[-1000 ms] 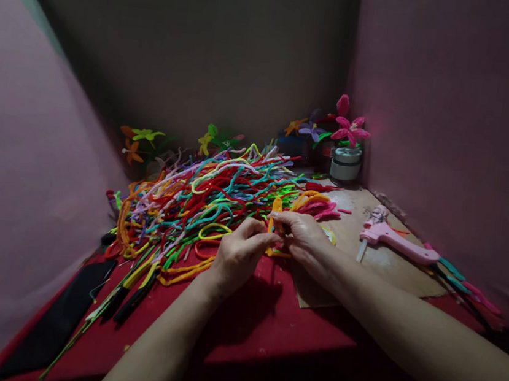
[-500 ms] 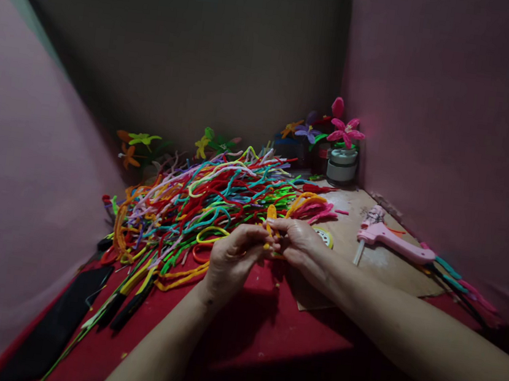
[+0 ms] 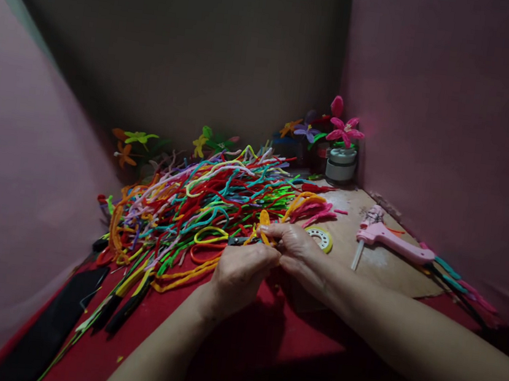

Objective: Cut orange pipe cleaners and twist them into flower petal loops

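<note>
An orange pipe cleaner (image 3: 264, 219), bent into a petal-like loop, stands up from the fingertips of my right hand (image 3: 298, 245), which pinches it. My left hand (image 3: 244, 271) is curled closed just below and against the right one. Its fingertips are hidden, so what it grips there does not show. Just behind my left hand lie scissors (image 3: 209, 235) with yellow and orange handles. A large heap of multicoloured pipe cleaners (image 3: 217, 189) spreads beyond both hands.
Right of my hands are a yellow tape roll (image 3: 328, 243) and a pink glue gun (image 3: 392, 239) on a brown board (image 3: 392, 275). Yellow-and-black pliers (image 3: 129, 305) and a black phone-like slab (image 3: 52, 326) lie left. A pink flower (image 3: 346, 132) stands in a pot at the back.
My left hand has turned over and closed, its fingers now hidden against the right hand. The orange loop has shifted slightly left and down and tilted. The scissors show more.
</note>
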